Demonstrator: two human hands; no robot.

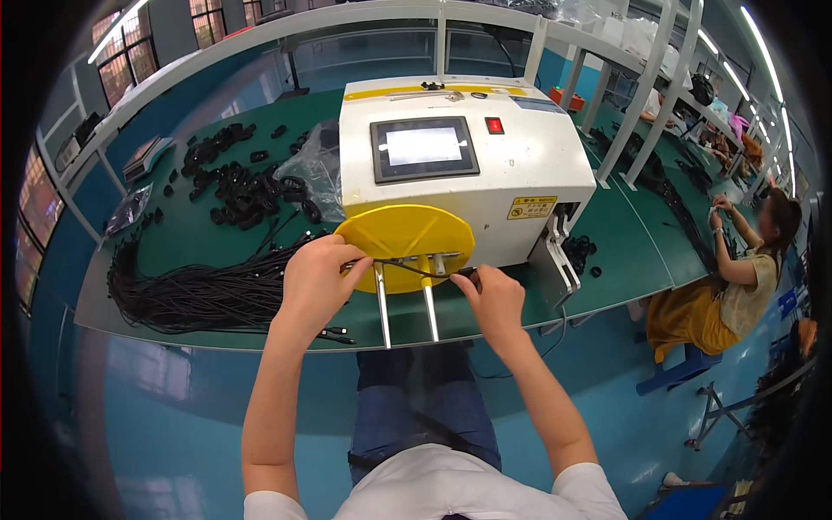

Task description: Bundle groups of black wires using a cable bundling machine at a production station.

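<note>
A thin black cable [407, 268] stretches between my two hands, in front of the yellow disc [373, 227] of a white winding machine [511, 173]. My left hand [318, 276] pinches the cable at the disc's left side. At the right, my right hand [491, 299] grips the cable near its end, where a dark connector shows at the fingertips. Two metal rods [382, 308] stick out from the disc toward me, and the cable runs across them. Beside my left hand lies a large bundle of black cables [199, 290], some with plugs pointing toward the table's front edge.
Coiled black cables [238, 186] are heaped on the green table [191, 251] beside a clear plastic bag [316, 169]. The machine carries a screen [425, 147] and a red switch [494, 126]. A metal bracket [555, 264] juts out at its right. A co-worker [728, 269] sits farther right.
</note>
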